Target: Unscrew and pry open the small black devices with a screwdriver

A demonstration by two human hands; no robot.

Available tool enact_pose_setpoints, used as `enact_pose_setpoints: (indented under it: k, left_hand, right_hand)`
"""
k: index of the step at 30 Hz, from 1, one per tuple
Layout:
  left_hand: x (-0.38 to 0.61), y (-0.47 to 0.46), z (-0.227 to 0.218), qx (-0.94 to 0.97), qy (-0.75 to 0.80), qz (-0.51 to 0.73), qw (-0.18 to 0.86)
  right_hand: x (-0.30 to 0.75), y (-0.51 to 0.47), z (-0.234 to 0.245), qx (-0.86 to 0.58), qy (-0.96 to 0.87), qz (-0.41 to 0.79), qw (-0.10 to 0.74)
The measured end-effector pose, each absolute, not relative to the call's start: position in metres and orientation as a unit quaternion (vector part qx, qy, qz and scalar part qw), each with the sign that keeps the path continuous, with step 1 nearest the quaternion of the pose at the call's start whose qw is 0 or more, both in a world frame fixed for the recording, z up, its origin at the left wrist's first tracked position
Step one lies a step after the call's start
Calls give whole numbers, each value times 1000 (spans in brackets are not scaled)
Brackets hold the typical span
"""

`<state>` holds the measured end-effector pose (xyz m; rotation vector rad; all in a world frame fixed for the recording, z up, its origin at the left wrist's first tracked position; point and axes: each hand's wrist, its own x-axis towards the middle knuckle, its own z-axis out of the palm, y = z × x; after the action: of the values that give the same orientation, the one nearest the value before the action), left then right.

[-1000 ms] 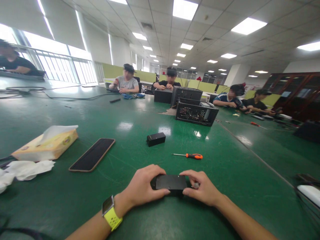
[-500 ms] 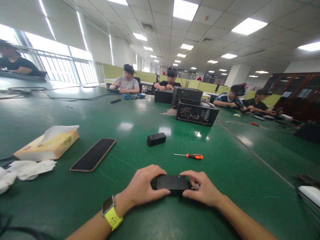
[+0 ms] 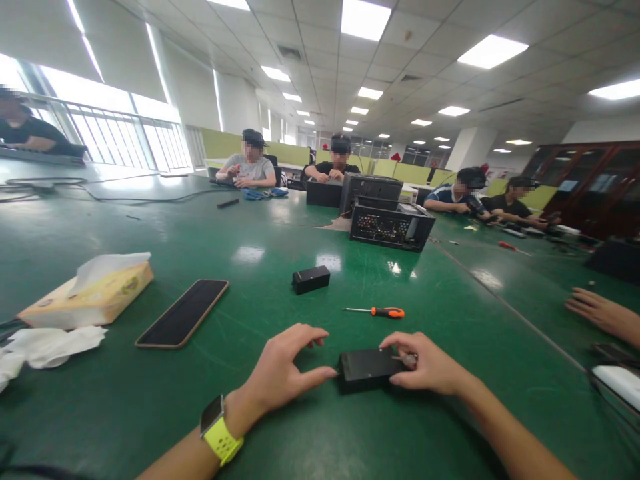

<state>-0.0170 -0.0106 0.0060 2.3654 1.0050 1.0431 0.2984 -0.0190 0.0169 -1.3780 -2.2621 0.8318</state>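
A black rectangular box (image 3: pixel 367 367) lies on the green tabletop in front of me. My right hand (image 3: pixel 423 363) grips its right end between thumb and fingers. A small silvery piece (image 3: pixel 409 360) shows among those same fingers, too small to name. Just left of the box, my left hand (image 3: pixel 290 370) is open, thumb and fingers apart, its thumb tip close to the box's left end. Beyond the hands lie an orange-and-black screwdriver (image 3: pixel 387 312) and a second black box (image 3: pixel 311 280) of similar shape.
To the left are a phone (image 3: pixel 183 313), a tissue pack (image 3: pixel 90 293) and crumpled tissues (image 3: pixel 55 347). An open computer case (image 3: pixel 393 225) stands farther back. Another person's hand (image 3: pixel 600 310) rests on the table at the right. Several people sit around the far side.
My left hand has let go of the box and opened. The box has shifted right with my right hand still on it. Another person's hand has come into view at the right.
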Motion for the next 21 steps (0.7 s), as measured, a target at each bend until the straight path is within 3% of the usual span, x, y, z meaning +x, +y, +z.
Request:
enact_pose_setpoints:
  k: [4, 12, 17, 21]
  left_hand:
    - [-19, -8, 2, 826, 367, 392, 170]
    - [-18, 1, 0, 811, 392, 411, 144]
    - [-21, 8, 1, 811, 408, 403, 112]
    - [-30, 33, 1, 781, 465, 415, 40]
  right_hand:
    - [379, -12, 20, -576, -737, 295, 196]
    - [463, 30, -13, -813, -480, 63, 325]
    - [457, 45, -24, -834, -402, 2, 379]
    - [450, 50, -30, -788, -434, 32, 436]
